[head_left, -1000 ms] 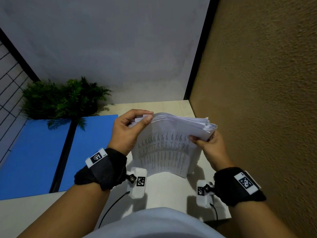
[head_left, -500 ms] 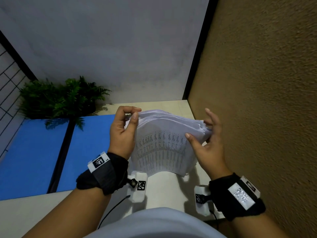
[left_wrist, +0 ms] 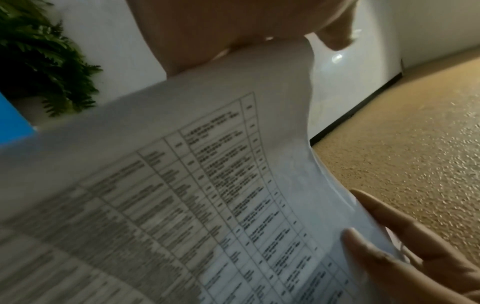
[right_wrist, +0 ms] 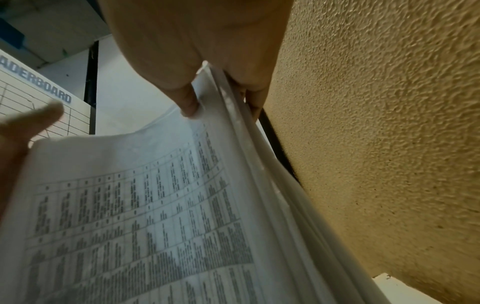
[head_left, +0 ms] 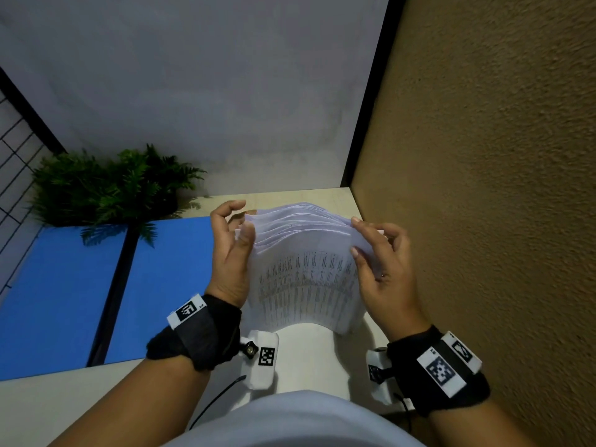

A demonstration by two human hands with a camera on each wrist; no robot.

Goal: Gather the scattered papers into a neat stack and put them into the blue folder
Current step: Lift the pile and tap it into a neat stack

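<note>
A thick stack of white papers (head_left: 306, 279) with printed tables stands on edge over the pale table (head_left: 306, 359), slightly fanned at the top. My left hand (head_left: 238, 222) holds its left edge, thumb on the printed front sheet, index finger curled just clear of the top. My right hand (head_left: 358, 238) pinches the top right corner, thumb in front and fingers behind. The right wrist view shows that pinch on the papers (right_wrist: 155, 205). The papers (left_wrist: 207, 185) fill the left wrist view. The blue folder (head_left: 58, 295) lies open and flat to the left.
A green fern plant (head_left: 106, 188) stands at the back left, its fronds over the folder's far edge. A rough tan wall (head_left: 483, 221) runs close along the table's right side. A grey wall closes the back. A wire grid (head_left: 13, 156) is at far left.
My right hand went from spread fingers beside the stack's right edge to pinching its top corner. The left index finger lifted off the top edge. The stack stands more upright.
</note>
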